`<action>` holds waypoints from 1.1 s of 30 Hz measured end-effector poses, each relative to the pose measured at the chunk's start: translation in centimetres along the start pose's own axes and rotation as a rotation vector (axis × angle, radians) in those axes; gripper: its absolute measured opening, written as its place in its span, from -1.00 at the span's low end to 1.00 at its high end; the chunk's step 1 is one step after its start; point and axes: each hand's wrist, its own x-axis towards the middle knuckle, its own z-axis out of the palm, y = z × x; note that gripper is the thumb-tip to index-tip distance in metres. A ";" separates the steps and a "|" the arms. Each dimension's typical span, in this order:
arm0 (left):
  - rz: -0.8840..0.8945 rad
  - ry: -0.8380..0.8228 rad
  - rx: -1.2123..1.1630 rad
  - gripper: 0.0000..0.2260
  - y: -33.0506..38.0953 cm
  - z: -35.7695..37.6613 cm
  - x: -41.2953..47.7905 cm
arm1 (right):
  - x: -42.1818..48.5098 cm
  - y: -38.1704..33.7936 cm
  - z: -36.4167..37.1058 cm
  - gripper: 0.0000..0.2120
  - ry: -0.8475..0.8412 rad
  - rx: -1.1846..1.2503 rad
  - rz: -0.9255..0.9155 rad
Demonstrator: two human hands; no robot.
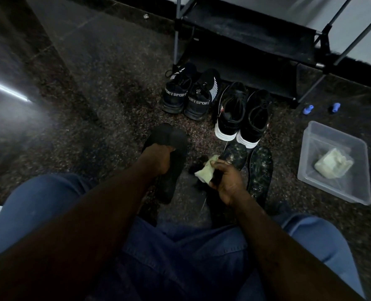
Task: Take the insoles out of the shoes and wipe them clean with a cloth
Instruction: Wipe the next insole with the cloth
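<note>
Well along, judging by four insoles already out of the shoes. Seated over a dark speckled floor (pixel 106 88), facing a black shoe rack (pixel 245 35). Right of the rack, near it, a clear plastic tub (pixel 336 190) with a folded cloth (pixel 332 164) lying inside. In front of the rack, two pairs side by side: black sport shoes (pixel 188 92) on the left, white-soled black shoes (pixel 243 114) on the right. Just below the white-soled pair, two flecked insoles (pixel 260 170) flat on the floor, covered in pale specks and seemingly not yet clean. Left of those, two plain black insoles (pixel 179 146), overlapping, gripped by the left hand (pixel 156 159) with fingers curled round the edge. Right hand (pixel 225 181) closed round a small crumpled cloth (pixel 204 172), held between the two lots of insoles, just beside the nearer flecked one. Probably left to do: wiping, at least of the flecked pair. Impossible to tell the state of the black pair in this dim light.
</note>
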 end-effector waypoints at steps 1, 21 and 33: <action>0.002 0.004 0.007 -0.39 0.0 0.0 0.0 | 0.1 0.0 -0.1 -0.84 0.008 0.001 -0.005; 0.107 -0.046 0.078 -0.13 0.7 1.1 0.8 | 1.3 0.5 -0.4 -0.86 0.037 -0.010 -0.044; 0.180 0.117 -0.163 -0.51 4.8 1.3 0.8 | 2.4 -4.9 -3.5 -0.81 0.238 -0.109 -0.314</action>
